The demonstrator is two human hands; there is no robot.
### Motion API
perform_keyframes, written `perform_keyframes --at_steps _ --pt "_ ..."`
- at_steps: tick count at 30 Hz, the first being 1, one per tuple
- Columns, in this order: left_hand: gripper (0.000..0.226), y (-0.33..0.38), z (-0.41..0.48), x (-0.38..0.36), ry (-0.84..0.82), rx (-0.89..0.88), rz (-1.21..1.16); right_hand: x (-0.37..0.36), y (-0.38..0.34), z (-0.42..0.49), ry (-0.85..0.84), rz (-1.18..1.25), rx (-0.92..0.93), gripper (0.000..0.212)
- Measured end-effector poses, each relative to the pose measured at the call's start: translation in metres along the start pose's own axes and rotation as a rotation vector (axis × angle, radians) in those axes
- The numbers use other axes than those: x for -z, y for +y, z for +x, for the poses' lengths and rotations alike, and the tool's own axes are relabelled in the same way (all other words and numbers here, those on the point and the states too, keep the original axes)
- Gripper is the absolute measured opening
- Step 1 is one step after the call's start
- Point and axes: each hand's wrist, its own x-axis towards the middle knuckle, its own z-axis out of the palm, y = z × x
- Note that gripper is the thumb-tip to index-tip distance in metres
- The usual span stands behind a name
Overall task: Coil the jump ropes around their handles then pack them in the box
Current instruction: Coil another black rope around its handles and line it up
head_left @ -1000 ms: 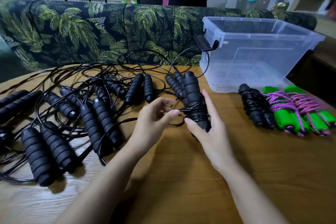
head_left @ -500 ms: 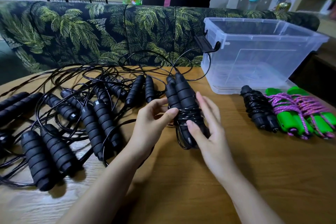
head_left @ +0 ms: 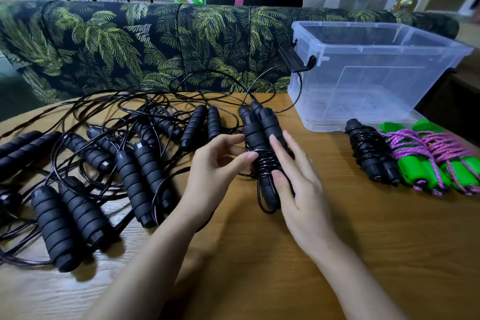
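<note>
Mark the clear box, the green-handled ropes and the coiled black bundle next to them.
clear box point(head_left: 363, 91): head view, front wall.
green-handled ropes point(head_left: 414, 173): head view, a green handle.
coiled black bundle point(head_left: 371, 153): head view, cord wraps at its middle.

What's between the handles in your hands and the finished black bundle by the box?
Head view: past the right hand, only bare table up to the black bundle.

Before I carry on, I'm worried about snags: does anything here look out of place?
Yes. The uncoiled black ropes' cords lie tangled on the wooden table, some looping past its far edge, one arcing across the clear plastic box's near corner.
</note>
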Motion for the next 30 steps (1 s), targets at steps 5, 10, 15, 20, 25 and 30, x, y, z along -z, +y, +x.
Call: perform_keyframes --at_steps 5,10,15,20,25,30 --pt "0.045 -0.004 -0.003 -0.004 0.048 -0.004 0.060 -0.005 -0.005 -0.006 -0.056 -0.228 -0.037 0.086" --pt "0.048 -0.007 -0.005 -0.009 0.032 -0.003 0.046 -0.006 -0.006 -0.006 -0.003 -0.436 -0.049 0.106" --pt "0.044 -0.005 -0.004 -0.005 -0.134 0.025 0.004 0.001 -0.002 -0.004 0.023 -0.434 -0.027 0.090" --pt "0.046 0.000 -0.002 0.002 -0.303 -0.039 0.095 0.006 0.006 -0.002 0.032 -0.059 -0.063 0.083" --pt "0.032 -0.007 0.002 0.006 -0.160 -0.109 0.241 0.004 -0.007 -0.001 0.024 0.299 -0.161 0.073" --pt "0.047 -0.009 0.004 0.006 -0.157 0.044 0.123 0.007 -0.017 -0.003 -0.053 0.618 -0.226 0.064"
